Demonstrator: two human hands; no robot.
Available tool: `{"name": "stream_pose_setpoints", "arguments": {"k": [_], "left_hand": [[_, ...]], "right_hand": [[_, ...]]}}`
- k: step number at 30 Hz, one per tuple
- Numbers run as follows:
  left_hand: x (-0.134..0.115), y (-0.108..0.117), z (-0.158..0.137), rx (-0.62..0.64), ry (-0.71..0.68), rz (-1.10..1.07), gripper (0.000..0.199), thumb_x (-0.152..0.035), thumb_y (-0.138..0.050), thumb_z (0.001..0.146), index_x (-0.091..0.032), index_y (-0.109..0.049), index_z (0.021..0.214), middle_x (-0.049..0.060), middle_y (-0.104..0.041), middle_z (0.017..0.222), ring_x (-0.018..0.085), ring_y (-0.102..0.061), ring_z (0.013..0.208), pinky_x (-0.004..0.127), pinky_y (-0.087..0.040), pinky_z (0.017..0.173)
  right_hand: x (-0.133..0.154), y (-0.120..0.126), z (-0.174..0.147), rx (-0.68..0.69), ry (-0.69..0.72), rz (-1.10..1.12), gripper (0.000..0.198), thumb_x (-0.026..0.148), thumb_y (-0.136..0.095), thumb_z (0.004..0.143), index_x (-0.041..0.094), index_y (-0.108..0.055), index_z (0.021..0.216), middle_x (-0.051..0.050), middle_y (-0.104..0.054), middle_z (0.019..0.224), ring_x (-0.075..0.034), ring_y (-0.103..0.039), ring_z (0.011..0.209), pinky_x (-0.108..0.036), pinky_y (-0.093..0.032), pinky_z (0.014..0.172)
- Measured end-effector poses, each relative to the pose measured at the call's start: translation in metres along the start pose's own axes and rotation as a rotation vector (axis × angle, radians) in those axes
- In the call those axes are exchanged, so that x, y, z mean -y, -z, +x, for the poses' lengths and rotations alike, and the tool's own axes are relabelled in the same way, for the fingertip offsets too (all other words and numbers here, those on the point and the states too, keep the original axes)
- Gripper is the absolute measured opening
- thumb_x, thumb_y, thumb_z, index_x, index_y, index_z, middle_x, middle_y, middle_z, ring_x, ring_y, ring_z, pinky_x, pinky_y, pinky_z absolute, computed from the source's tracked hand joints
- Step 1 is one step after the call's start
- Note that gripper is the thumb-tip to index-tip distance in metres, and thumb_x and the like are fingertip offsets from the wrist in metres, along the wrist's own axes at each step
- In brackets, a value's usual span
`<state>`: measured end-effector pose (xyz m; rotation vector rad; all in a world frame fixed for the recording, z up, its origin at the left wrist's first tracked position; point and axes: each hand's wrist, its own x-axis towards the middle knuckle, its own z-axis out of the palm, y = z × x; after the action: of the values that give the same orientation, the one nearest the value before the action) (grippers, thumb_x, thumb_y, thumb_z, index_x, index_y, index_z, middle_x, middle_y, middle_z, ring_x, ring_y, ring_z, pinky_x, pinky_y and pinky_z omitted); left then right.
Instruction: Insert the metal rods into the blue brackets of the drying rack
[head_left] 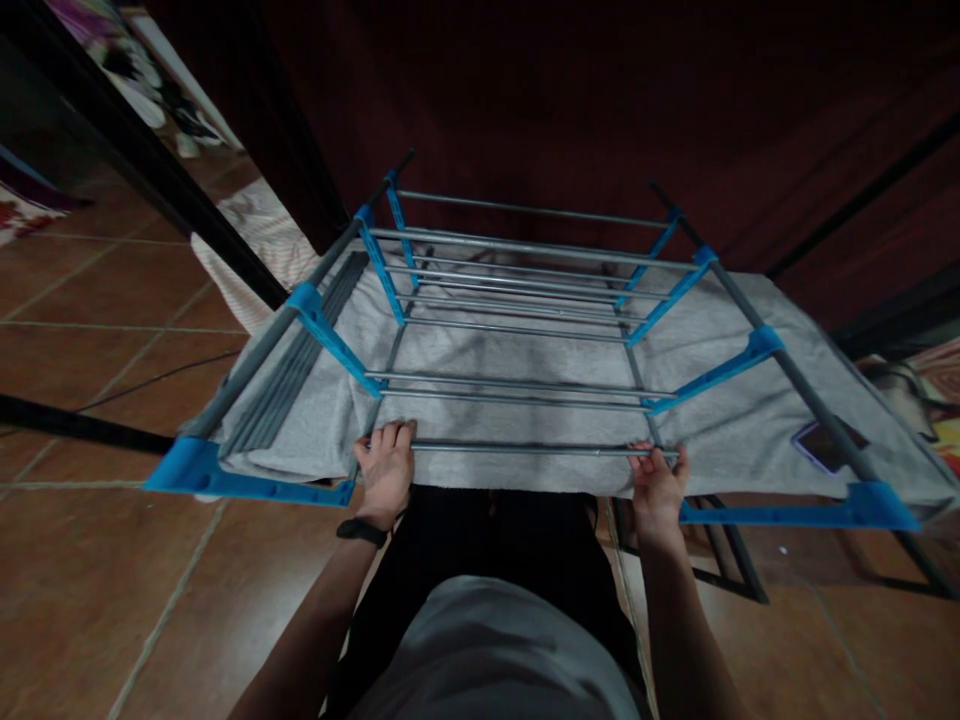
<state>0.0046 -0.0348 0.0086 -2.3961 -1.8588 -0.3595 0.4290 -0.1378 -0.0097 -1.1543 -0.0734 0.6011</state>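
A rack frame of grey metal tubes and blue plastic brackets [334, 345] lies on a grey cloth [525, 345] in front of me. Both of my hands are at its nearest crossbar [517, 450]. My left hand [386, 465] has its fingers curled over the bar's left end, beside the near left bracket [255, 480]. At the right end, my right hand [658, 480] pinches the bar with thumb and fingers, next to the near right bracket [795, 515]. Several other crossbars [525, 385] span the frame farther back.
Several loose grey tubes [296, 360] lie side by side on the cloth at the left. A phone [829, 443] rests at the right, partly behind a side tube. Dark posts [150, 150] stand at the left, and a dark red curtain [562, 110] hangs behind.
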Motion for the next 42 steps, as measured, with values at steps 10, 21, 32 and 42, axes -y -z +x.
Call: {"name": "stream_pose_setpoints", "arguments": {"k": [10,21,32,42], "left_hand": [[0.004,0.006,0.005,0.081,0.001,0.089,0.034,-0.018,-0.034,0.097,-0.018,-0.061,0.118,0.013,-0.063,0.104,0.031,-0.053,0.101,0.046,-0.037,0.088],[0.002,0.010,0.022,0.172,0.033,0.092,0.036,-0.013,-0.034,0.094,-0.016,-0.058,0.120,0.014,-0.062,0.107,0.032,-0.052,0.104,0.050,-0.037,0.092],[0.002,0.005,0.019,0.158,0.042,0.083,0.031,-0.012,-0.035,0.094,-0.022,-0.058,0.113,0.011,-0.060,0.102,0.031,-0.050,0.104,0.048,-0.035,0.090],[0.003,0.003,0.018,0.144,0.036,0.087,0.032,-0.013,-0.035,0.095,-0.022,-0.058,0.116,0.011,-0.060,0.106,0.030,-0.050,0.104,0.046,-0.034,0.091]], "right_hand": [[0.000,0.002,-0.001,0.020,-0.004,-0.007,0.064,0.020,-0.076,0.072,0.036,-0.044,0.125,0.010,-0.067,0.090,-0.009,-0.068,0.082,-0.035,-0.056,0.092],[-0.006,0.007,0.007,0.044,0.014,-0.028,0.058,0.020,-0.075,0.072,0.035,-0.043,0.118,0.011,-0.065,0.090,-0.009,-0.068,0.080,-0.036,-0.058,0.090],[-0.007,0.011,0.009,0.090,0.036,-0.055,0.059,0.019,-0.071,0.073,0.034,-0.039,0.121,0.009,-0.066,0.092,-0.011,-0.069,0.083,-0.042,-0.053,0.100],[-0.005,0.008,0.006,0.061,0.020,-0.034,0.053,0.015,-0.067,0.076,0.035,-0.042,0.119,0.010,-0.064,0.092,-0.011,-0.068,0.082,-0.042,-0.057,0.093]]}}
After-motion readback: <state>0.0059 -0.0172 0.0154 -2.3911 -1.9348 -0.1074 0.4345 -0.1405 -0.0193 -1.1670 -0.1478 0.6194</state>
